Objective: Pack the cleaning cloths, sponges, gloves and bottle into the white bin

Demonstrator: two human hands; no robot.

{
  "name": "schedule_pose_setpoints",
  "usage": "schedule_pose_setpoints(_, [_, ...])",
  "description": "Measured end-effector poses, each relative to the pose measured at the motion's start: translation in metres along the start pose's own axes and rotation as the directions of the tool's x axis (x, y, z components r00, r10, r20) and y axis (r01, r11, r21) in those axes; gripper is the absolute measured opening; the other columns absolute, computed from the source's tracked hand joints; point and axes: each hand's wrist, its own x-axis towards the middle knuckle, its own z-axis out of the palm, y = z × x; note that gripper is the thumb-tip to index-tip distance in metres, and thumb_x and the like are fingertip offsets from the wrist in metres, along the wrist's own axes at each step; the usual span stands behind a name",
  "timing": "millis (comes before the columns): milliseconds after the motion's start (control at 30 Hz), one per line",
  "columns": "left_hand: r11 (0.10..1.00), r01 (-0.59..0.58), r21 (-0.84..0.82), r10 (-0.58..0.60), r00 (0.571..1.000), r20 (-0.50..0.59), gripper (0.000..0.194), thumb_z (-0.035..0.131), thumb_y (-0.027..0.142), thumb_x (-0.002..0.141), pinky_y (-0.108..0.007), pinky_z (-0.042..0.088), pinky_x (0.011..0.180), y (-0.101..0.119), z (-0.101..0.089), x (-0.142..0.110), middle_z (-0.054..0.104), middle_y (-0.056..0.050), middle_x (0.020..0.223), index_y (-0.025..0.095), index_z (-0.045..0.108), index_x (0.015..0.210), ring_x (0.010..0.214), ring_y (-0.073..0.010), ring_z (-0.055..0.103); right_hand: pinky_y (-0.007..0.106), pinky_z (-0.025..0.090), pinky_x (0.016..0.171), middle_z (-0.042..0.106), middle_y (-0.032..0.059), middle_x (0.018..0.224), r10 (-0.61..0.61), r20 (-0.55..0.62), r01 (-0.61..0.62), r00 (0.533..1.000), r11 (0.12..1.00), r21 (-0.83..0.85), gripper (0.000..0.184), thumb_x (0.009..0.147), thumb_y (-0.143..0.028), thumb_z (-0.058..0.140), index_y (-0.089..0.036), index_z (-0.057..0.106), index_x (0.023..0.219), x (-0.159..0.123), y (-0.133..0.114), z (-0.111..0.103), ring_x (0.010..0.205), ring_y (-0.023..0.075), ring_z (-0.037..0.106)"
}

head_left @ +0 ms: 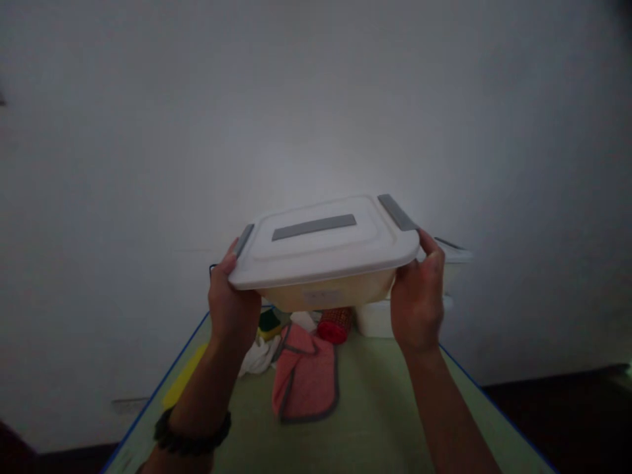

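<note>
A lidded plastic storage box (320, 247) is held up above the table, tilted slightly, its right end higher in the view. Its lid is white with grey strips, and the body below looks cream with a pale label. My left hand (232, 309) grips the left end, thumb up at the lid's edge. At the opposite end my right hand (419, 303) holds the box, fingers around the lid's rim and under it. A dark beaded bracelet circles my left wrist.
On the green table (375, 408) lie a pink cloth (309, 388) with grey edging, a white cloth (259, 355), a sponge (269, 324), a red cylindrical container (336, 326) and something yellow (185, 378). White boxes (378, 319) stand behind my right hand, near the wall.
</note>
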Motion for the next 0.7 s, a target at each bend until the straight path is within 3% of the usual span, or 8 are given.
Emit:
schedule_pose_setpoints(67, [0.998,-0.032,0.056,0.031,0.999,0.016,0.042,0.031,0.027,0.081,-0.036,0.035,0.1,0.001,-0.007,0.002,0.062,-0.003,0.112,0.016,0.054,0.115,0.114,-0.0216,0.049,0.042,0.04,0.09,0.054,0.0055,0.117,0.029,0.031,-0.028,0.999,0.999,-0.037,0.04,0.088,-0.046,0.026,-0.027,0.043,0.118,0.0,0.0,-0.002,0.111,0.0212,0.05])
schedule_pose_setpoints(200, [0.956,-0.111,0.27,0.127,0.991,-0.042,0.029,0.041,0.028,0.08,-0.031,0.043,0.09,0.007,-0.018,0.002,0.063,-0.002,0.107,0.018,0.061,0.098,0.107,-0.0206,0.053,0.044,0.039,0.089,0.056,0.006,0.114,0.024,0.043,-0.007,0.999,0.931,-0.365,0.038,0.086,-0.046,0.033,-0.025,0.054,0.11,0.008,-0.007,-0.015,0.106,0.0233,0.051])
schedule_pose_setpoints(300, [0.923,0.012,0.385,0.026,0.995,-0.093,0.028,0.046,0.028,0.077,-0.029,0.05,0.075,0.009,-0.023,0.0,0.06,-0.002,0.105,0.02,0.057,0.1,0.094,-0.0205,0.058,0.045,0.039,0.087,0.059,0.0045,0.111,0.066,0.157,0.019,0.985,0.873,-0.487,0.034,0.083,-0.043,0.044,-0.027,0.056,0.11,0.013,-0.012,-0.023,0.104,0.0247,0.052])
schedule_pose_setpoints(400, [0.898,0.123,0.423,-0.088,0.991,-0.103,0.044,0.048,0.031,0.074,-0.03,0.051,0.062,0.006,-0.027,-0.001,0.059,-0.003,0.095,0.024,0.046,0.117,0.079,-0.0206,0.06,0.044,0.043,0.08,0.061,0.0039,0.109,0.113,0.149,-0.015,0.982,0.842,-0.539,0.032,0.082,-0.041,0.046,-0.03,0.057,0.11,0.015,-0.016,-0.029,0.098,0.0252,0.056])
schedule_pose_setpoints(467, [0.858,0.156,0.489,-0.151,0.987,-0.05,0.055,0.052,0.032,0.071,-0.032,0.05,0.06,0.001,-0.032,-0.001,0.059,-0.004,0.094,0.026,0.039,0.123,0.075,-0.022,0.061,0.043,0.043,0.078,0.062,0.0039,0.109,0.136,0.137,-0.029,0.981,0.805,-0.592,0.03,0.082,-0.041,0.046,-0.031,0.058,0.108,0.017,-0.016,-0.035,0.098,0.0254,0.056])
schedule_pose_setpoints(600, [0.65,0.119,0.751,-0.323,0.937,0.131,0.065,0.059,0.042,0.068,-0.039,0.047,0.077,-0.005,-0.046,-0.001,0.059,-0.01,0.111,0.024,0.039,0.127,0.091,-0.0291,0.059,0.044,0.042,0.08,0.063,0.0038,0.108,0.223,0.267,0.018,0.937,0.734,-0.678,0.033,0.079,-0.047,0.045,-0.032,0.061,0.104,0.021,-0.014,-0.05,0.1,0.0267,0.056])
schedule_pose_setpoints(700, [0.361,0.037,0.932,-0.418,0.9,0.126,0.068,0.057,0.053,0.066,-0.046,0.042,0.084,-0.003,-0.057,0.002,0.061,-0.016,0.111,0.018,0.046,0.124,0.098,-0.036,0.057,0.042,0.046,0.074,0.065,0.0051,0.105,0.345,0.387,0.06,0.855,0.675,-0.735,0.041,0.076,-0.054,0.045,-0.031,0.06,0.107,0.022,-0.014,-0.054,0.096,0.0279,0.058])
